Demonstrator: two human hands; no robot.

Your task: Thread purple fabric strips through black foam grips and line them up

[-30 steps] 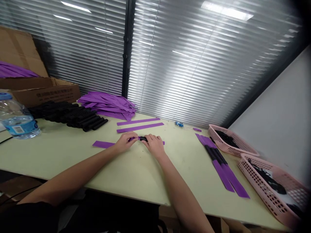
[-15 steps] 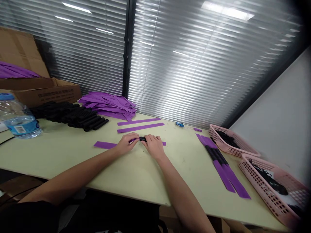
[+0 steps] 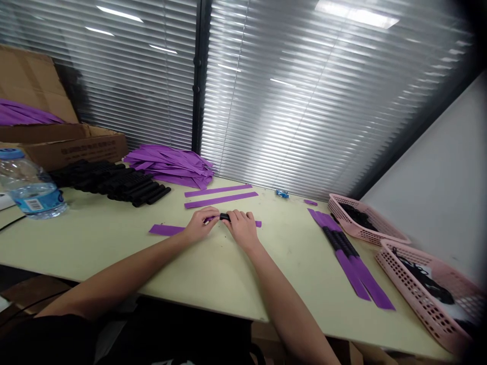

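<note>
Purple strip pinched in left hand; right hand gripping black tube.

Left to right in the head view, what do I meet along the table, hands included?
Bottle, black tube pile, left hand, held black tube, right hand, blue scrap, sleeved purple strips, nearer pink basket.

On my remote screen I see a partly filled water bottle with a blue cap at far left, slatted blinds behind the pale table, a small blue scrap near its back edge, and two pink perforated baskets beside a plain wall.
</note>
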